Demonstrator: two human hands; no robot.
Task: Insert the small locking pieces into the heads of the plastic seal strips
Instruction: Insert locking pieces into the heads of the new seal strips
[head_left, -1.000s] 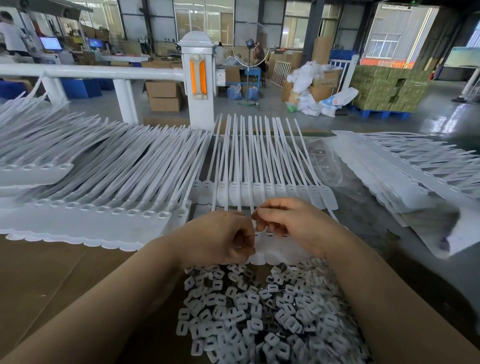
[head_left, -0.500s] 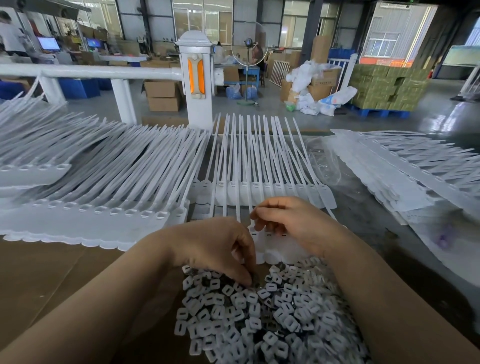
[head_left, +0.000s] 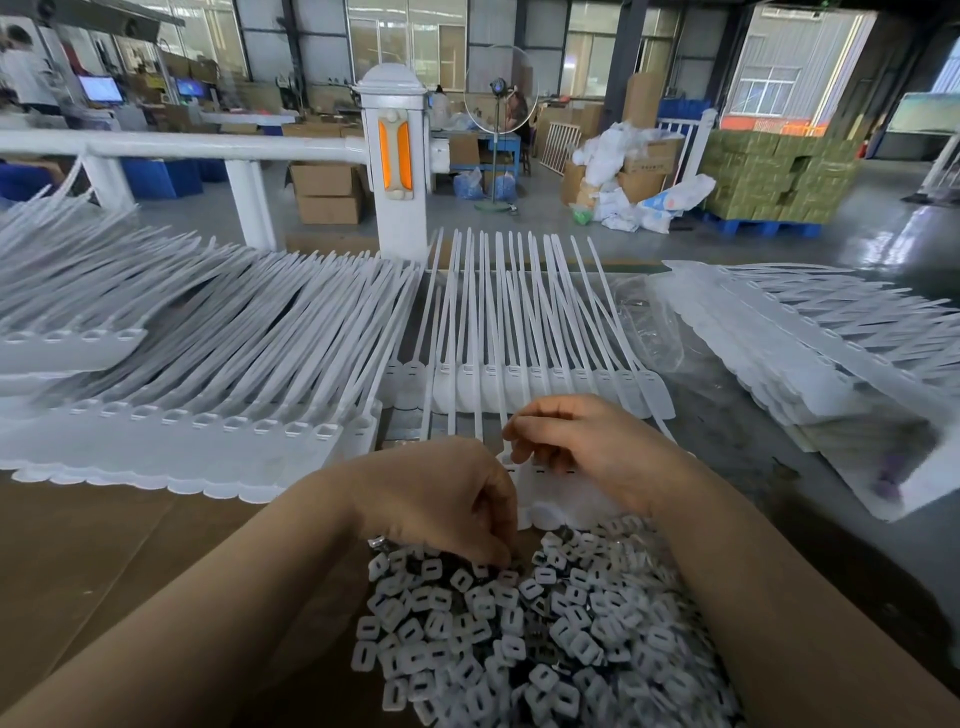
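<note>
Head view only. Left hand is dipping into the pile of locking pieces, fingers curled down with the tips touching the pile's top edge; cannot tell whether a piece is already pinched, since the fingertips are hiding it. Right hand is hovering just past the pile, fingers curled over the head of the strip set lying directly under it; it looks like it is pinching or steadying that head, but the contact is partly hidden.

Key relation: the pile is lying nearest the person, the strip heads just beyond it, so a picked piece is going forward and slightly right to reach the slots. Left hand is nearer the pile, right hand nearer the heads. Strips are running long axis away from the person, heads at the near end, tails fanning toward the far edge.

Materials: pieces are small, white, flat, rounded rectangles with a centre slot, some showing dark metal inserts; loose and jumbled, likely sliding easily. Strips are white, slightly translucent plastic, thin and flexible, joined in rows at broad flat heads with dark slits. More strip stacks are lying to the left, another batch to the right, on brown cardboard.
</note>
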